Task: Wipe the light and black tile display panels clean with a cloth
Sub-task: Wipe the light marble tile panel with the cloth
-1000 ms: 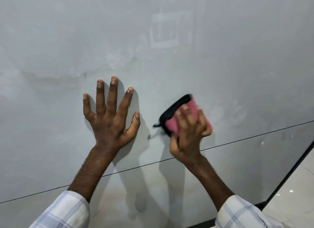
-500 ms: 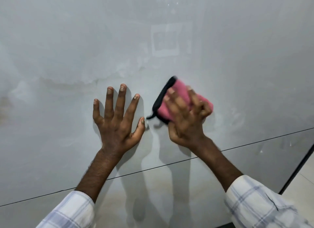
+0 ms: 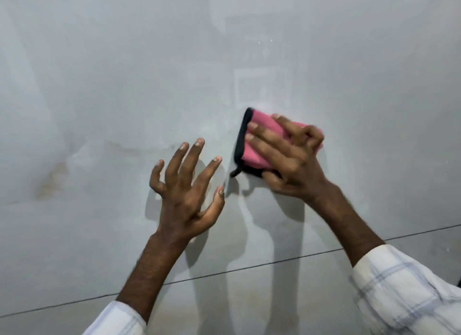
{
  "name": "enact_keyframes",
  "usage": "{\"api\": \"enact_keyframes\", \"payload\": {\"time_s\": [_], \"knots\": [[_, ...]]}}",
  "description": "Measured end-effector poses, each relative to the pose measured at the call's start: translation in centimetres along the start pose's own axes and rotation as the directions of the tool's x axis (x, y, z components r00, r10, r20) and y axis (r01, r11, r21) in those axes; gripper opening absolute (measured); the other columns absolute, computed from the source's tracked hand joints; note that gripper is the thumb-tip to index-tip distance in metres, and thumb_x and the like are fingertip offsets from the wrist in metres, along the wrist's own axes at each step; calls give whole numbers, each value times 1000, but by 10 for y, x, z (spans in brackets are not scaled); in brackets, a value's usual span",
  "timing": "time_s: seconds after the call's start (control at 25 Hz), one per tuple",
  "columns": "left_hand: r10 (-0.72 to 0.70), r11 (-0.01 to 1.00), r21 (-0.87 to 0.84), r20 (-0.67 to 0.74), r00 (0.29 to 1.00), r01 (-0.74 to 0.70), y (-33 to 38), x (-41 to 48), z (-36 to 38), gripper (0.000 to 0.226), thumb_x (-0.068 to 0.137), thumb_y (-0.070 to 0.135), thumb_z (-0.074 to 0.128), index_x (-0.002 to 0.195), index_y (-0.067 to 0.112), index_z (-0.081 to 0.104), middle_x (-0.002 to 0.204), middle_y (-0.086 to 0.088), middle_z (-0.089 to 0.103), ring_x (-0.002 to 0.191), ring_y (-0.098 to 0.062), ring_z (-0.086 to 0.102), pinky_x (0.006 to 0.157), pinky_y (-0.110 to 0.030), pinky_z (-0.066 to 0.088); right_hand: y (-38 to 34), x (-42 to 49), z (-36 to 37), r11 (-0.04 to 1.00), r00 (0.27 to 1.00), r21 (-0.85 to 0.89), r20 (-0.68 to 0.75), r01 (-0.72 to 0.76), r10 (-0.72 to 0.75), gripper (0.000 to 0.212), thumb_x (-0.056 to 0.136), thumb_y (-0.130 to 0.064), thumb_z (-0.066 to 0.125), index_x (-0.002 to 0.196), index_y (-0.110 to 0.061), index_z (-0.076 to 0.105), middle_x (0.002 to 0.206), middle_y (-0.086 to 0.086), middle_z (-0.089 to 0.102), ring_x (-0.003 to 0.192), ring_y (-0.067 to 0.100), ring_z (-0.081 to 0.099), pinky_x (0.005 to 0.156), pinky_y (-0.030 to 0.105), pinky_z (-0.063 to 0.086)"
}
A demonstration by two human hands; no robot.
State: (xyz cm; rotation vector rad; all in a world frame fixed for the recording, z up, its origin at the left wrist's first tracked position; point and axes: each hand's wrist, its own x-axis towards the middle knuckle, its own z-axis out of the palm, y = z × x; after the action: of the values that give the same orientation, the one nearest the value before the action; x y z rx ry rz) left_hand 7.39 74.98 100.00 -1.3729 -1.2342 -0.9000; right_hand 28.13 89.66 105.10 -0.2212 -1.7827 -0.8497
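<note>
On the left of the light tile panel point(image 3: 99, 85) a brownish stain point(image 3: 52, 182) is showing, well apart from where the wiping is going on; I judge it is still waiting for a pass.

The left hand point(image 3: 185, 185) is bracing against the panel, holding nothing, its fingers spread and arched. Just to its right, the pink cloth point(image 3: 257, 145) with its black edge is lying flat on the panel below a faint square mark point(image 3: 262, 87). The right hand point(image 3: 289, 157) is pressing and gripping it, with long fingers laid over it, outer fingers curled at its right edge and the thumb at its lower edge.

To wipe well, the person should be keeping the cloth flat, overlapping strokes, and working leftward toward the stain, moving the bracing hand so no fingerprints are left behind.

Compared with a second ago, the cloth is sitting higher, nearer the square mark and farther from the seam line point(image 3: 224, 272). The left palm, flat then, is now lifting onto its fingertips.
</note>
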Motion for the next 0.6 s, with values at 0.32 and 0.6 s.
{"api": "enact_keyframes", "payload": {"time_s": [0.32, 0.6], "knots": [[130, 976, 185, -66, 989, -116, -54, 155, -22, 59, 100, 42, 55, 153, 17, 50, 166, -11, 37, 153, -29, 34, 118, -55, 20, -9, 59, 6, 979, 981, -81, -56, -188, 184, 73, 77, -15, 58, 149, -18, 53, 159, 0, 45, 145, 38, 41, 100, 51, 28], [203, 935, 299, -17, 979, -189, -76, 149, -5, 66, 103, 48, 47, 159, 13, 42, 168, -13, 31, 157, -32, 27, 120, -60, 24, 54, 127, -18, 780, 768, -10, -179, -626, 615, 79, 75, -24, 55, 153, -26, 45, 162, -10, 38, 141, 27, 40, 100, 47, 30]]}}
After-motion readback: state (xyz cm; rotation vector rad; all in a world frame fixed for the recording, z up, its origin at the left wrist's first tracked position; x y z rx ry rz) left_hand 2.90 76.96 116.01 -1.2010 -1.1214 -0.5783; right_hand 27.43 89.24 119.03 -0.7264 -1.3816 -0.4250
